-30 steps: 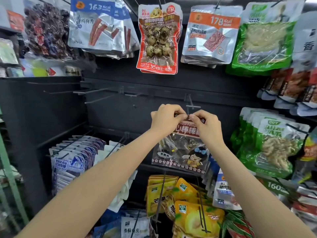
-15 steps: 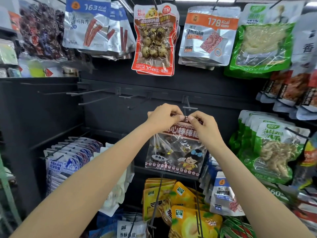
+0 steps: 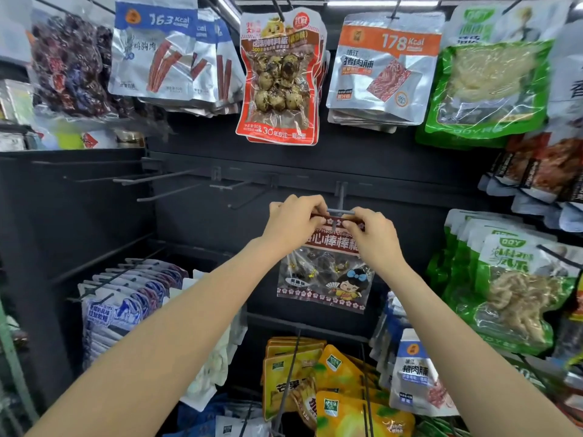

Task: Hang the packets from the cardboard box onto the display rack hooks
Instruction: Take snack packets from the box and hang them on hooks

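Up at the middle row of the display rack (image 3: 410, 197), from the head camera, I've got the lollipop packet (image 3: 325, 275) held by its top header, right at the tip of the grey hook (image 3: 340, 212). Left hand (image 3: 291, 223) pinches the header's left corner, right hand (image 3: 372, 238) pinches the right corner, fingers (image 3: 348, 223) curled tight on the card strip. The packet hangs below my hands, clear film, sweets loose inside. I'd judge it light and floppy, crinkly, a bit slick; the stiff header is the place to hold, either side of the hang hole, which I can't make out. Bare hooks (image 3: 164, 178) jut out to the left, well apart. Egg packets (image 3: 279, 80) hang above, green packets (image 3: 517, 288) crowd the right, yellow mango packets (image 3: 303, 373) sit below. No cardboard box in view.
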A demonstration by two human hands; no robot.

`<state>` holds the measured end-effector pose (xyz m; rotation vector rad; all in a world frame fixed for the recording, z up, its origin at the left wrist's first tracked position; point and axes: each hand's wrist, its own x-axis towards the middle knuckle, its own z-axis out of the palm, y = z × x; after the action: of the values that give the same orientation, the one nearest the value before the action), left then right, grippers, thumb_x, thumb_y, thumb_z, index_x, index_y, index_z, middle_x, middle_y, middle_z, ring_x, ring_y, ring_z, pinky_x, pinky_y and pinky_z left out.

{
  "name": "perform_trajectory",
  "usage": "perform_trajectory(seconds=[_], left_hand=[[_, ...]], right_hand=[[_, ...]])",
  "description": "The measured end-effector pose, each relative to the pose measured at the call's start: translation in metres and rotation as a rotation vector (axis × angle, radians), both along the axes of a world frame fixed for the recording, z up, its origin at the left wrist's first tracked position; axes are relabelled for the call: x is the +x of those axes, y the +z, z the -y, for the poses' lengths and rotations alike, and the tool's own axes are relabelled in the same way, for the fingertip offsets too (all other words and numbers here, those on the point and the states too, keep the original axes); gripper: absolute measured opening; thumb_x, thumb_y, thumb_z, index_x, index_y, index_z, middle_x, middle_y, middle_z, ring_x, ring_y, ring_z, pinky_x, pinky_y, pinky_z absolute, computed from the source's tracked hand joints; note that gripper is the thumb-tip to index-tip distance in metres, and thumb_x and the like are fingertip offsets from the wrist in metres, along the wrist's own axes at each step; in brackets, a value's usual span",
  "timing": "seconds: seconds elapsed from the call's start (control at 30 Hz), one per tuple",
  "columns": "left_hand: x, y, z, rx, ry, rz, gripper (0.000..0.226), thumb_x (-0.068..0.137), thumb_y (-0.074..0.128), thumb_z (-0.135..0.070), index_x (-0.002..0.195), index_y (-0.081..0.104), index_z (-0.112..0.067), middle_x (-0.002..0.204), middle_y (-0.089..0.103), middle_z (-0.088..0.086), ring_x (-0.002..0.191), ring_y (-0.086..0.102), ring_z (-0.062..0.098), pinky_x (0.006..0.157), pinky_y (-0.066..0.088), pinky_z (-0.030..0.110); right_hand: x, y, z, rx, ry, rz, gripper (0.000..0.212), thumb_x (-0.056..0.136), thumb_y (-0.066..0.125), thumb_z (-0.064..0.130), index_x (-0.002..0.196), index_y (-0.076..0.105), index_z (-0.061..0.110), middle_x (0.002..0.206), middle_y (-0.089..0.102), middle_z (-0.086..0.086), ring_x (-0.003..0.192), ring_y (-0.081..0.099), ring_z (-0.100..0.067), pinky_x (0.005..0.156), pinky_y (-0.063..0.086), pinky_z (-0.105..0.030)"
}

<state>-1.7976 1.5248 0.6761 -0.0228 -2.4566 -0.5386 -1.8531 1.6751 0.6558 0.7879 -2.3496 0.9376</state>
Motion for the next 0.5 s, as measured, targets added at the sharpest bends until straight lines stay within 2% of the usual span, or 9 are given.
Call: perform_trajectory(seconds=[0.13, 0.33, 0.5], left_hand=[[-0.028, 0.001, 0.0, -0.048, 0.056, -0.046, 0.019, 0.093, 0.054, -0.018, 0.104, 0.065, -0.028, 0.109, 0.067, -0.008, 0.108, 0.051, 0.018, 0.09, 0.032, 0.037], [-0.075, 0.006, 0.005, -0.067, 0.084, -0.021, 0.032, 0.093, 0.047, -0.007, 0.112, 0.066, -0.025, 0.113, 0.068, -0.003, 0.11, 0.058, 0.02, 0.096, 0.04, 0.038], [-0.102, 0.008, 0.013, -0.061, 0.056, 0.005, 0.037, 0.092, 0.046, -0.002, 0.115, 0.066, -0.022, 0.115, 0.068, 0.002, 0.106, 0.062, 0.022, 0.086, 0.05, 0.035]], right_hand=[[-0.025, 0.004, 0.007, -0.025, -0.091, 0.006, 0.012, 0.092, 0.058, 0.017, 0.1, 0.064, 0.023, 0.101, 0.069, 0.002, 0.099, 0.061, -0.023, 0.086, 0.049, -0.05], [-0.059, 0.014, 0.026, 0.089, -0.28, -0.05, 0.021, 0.094, 0.051, 0.012, 0.106, 0.064, 0.023, 0.106, 0.069, 0.0, 0.106, 0.059, -0.026, 0.089, 0.047, -0.047], [-0.083, 0.014, 0.034, 0.095, -0.353, -0.048, 0.026, 0.094, 0.047, 0.011, 0.106, 0.065, 0.025, 0.102, 0.069, -0.002, 0.106, 0.058, -0.028, 0.088, 0.044, -0.043]])
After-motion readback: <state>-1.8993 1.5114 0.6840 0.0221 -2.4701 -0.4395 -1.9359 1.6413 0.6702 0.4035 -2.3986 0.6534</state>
